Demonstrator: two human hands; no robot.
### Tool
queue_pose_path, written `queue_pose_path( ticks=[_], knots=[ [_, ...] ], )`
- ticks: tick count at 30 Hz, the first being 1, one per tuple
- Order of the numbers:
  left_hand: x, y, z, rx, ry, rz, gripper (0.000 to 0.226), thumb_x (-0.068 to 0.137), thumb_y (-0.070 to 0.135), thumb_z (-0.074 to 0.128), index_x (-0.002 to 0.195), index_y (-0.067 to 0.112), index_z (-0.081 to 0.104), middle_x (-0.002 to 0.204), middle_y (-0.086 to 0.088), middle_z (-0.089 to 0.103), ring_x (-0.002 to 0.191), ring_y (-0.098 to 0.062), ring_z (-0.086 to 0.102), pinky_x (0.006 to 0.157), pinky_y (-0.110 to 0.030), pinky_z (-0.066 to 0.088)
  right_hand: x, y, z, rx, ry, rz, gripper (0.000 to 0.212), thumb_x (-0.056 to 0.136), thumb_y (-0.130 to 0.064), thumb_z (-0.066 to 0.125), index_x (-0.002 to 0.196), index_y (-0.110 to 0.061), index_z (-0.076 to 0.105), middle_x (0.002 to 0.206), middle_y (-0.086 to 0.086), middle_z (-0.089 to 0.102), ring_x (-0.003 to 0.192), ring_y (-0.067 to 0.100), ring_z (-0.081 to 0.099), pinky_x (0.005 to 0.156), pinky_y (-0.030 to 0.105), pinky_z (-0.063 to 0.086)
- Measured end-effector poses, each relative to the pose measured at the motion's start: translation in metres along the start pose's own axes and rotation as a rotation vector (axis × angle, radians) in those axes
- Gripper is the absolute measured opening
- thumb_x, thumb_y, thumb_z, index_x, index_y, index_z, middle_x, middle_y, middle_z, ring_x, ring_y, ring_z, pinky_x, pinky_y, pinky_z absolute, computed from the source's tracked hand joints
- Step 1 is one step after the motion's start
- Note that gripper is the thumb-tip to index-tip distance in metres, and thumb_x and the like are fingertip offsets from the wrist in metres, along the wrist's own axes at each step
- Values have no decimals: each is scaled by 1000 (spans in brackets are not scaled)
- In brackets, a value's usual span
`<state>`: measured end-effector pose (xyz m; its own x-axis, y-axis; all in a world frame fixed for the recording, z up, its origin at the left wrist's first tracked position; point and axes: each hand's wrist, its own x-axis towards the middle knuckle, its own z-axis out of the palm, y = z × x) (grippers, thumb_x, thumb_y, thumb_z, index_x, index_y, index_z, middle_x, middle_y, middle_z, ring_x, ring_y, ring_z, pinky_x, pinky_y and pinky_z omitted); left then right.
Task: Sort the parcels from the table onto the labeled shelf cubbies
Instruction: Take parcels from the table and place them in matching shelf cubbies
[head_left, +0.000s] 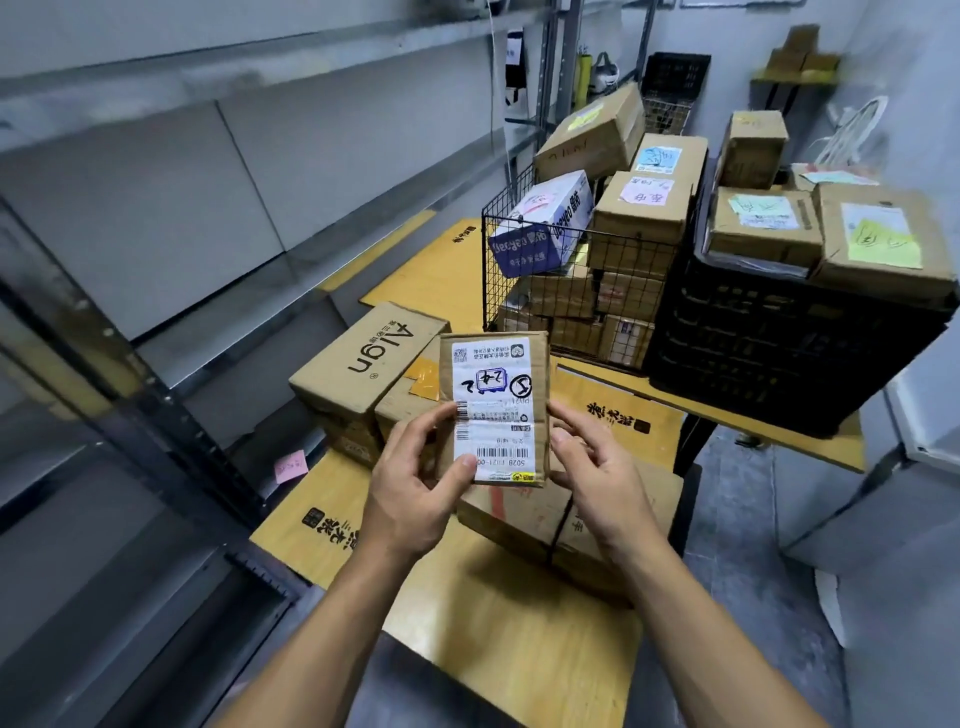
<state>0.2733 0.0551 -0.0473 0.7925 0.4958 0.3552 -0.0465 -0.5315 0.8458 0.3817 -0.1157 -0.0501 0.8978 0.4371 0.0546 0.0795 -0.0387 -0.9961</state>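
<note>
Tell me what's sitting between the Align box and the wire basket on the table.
In the head view, bare yellow tabletop fills the gap between the Align box and the wire basket; nearer the camera, the small parcel held in both hands overlaps that stretch.

Brown parcel, white label

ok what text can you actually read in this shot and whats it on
"Align": side of the brown box left of the hands.
"24": handwritten on the held parcel label; "5028" printed near its barcode.
"Deeyeo": blue and white box in the wire basket.
Chinese print and sticky notes: too small or blurred.
</note>
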Motion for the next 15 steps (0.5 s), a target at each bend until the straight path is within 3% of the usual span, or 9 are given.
queue_pose_path(
  ticks=[3, 6, 10, 15],
  knots=[
    [-5, -10, -18, 127, 40, 36, 51, 81, 40, 66, 128, 47, 48, 124, 19, 51, 115, 3, 49, 88, -4, 37, -1, -7, 16, 23, -125, 19, 33, 91, -45, 63, 123, -52, 60, 122, -9, 68, 114, 14, 66, 92, 46, 58],
    [-12, -16, -36, 172, 76, 59, 54, 82, 37, 67, 132, 41, 49, 127, 14, 49, 115, 4, 48, 90, -5, 38, -5, -10, 41, 45, -188, 2, 52, 79, -48, 74, 124, -58, 52, 124, -8, 65, 117, 18, 65, 93, 47, 58],
    [-23, -19, -69, 214, 156, 67, 53, 82, 34, 68, 132, 34, 50, 127, 15, 45, 118, 8, 44, 94, -4, 35, -7, -17, 87, -13, -187, -52, 65, 74, -47, 75, 130, -59, 45, 120, -10, 68, 113, 10, 66, 96, 47, 56],
    [-49, -34, -131, 265, 207, 14, 53, 82, 29, 69, 133, 25, 54, 130, 10, 46, 122, -6, 47, 103, -30, 44, -21, -25, 158, -15, -223, -61, 63, 75, -37, 76, 127, -57, 46, 116, -2, 71, 111, 19, 67, 93, 55, 55]
  ],
)
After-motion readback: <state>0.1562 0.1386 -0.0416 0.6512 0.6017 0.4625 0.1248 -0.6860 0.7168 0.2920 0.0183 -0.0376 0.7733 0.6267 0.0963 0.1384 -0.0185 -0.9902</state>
